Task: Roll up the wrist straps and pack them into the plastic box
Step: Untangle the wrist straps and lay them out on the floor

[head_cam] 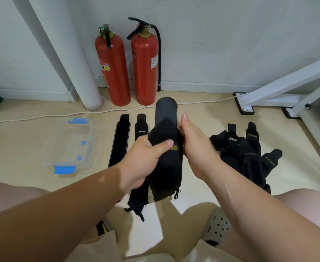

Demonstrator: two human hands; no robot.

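The person sits on the floor [202,110] with one black wrist strap [169,167] lifted in front of them, and it is not rolled yet: it hangs long, with its rounded end pointing up and away. The left hand [146,161] grips the strap round its middle, thumb laid across the front. The right hand [195,146] holds its right edge with the thumb raised. Its fingers are tucked behind the cloth, so I cannot see how tightly they close.

The job looks barely begun. The clear plastic box [74,144] with blue clips sits on the floor well to the left, with no lid on it, and I can see nothing dark inside it. Two straps [120,142] lie flat, side by side, between the box and the hands. A loose pile of straps [246,154] waits on the right. As far as I can tell, every strap remains to be rolled and packed.
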